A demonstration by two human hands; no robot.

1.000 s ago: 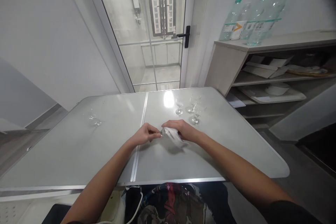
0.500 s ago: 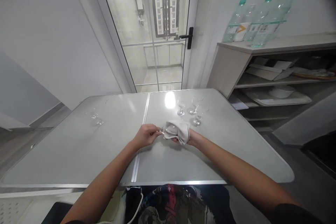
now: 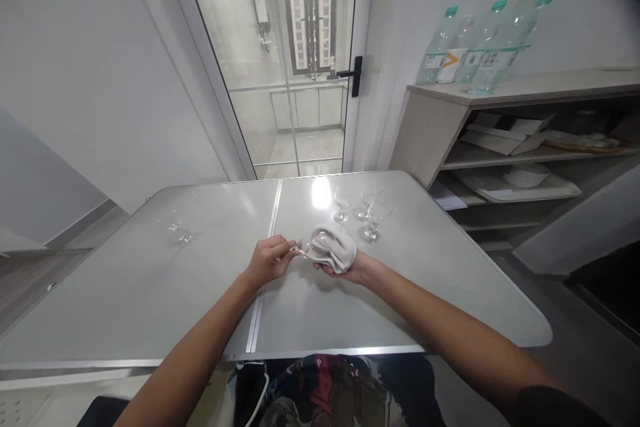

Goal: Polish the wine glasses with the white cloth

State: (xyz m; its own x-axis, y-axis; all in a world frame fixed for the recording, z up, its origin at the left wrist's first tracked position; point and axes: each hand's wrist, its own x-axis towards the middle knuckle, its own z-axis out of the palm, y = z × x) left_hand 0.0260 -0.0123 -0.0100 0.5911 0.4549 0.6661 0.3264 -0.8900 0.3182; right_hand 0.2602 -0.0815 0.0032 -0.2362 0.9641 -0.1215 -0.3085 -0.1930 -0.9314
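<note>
My left hand pinches the foot end of a stemmed glass, which lies sideways above the table. A light grey cloth is wrapped round the glass's bowl, and my right hand grips it from below and from the right. The cloth covers most of the bowl and some of the right fingers. Behind my right hand stand several clear stemmed glasses, among them a small glass and a nearer glass. Far to the left, another clear glass lies on its side.
The pale table has a metal seam down its middle. Beyond it is a glass door with a black handle. At the right, a shelf unit carries several plastic bottles, with boxes and trays on its shelves.
The cloth and right hand have turned round the glass, so the folds lie differently. Both hands have shifted slightly left in view, as the camera has moved a little.
</note>
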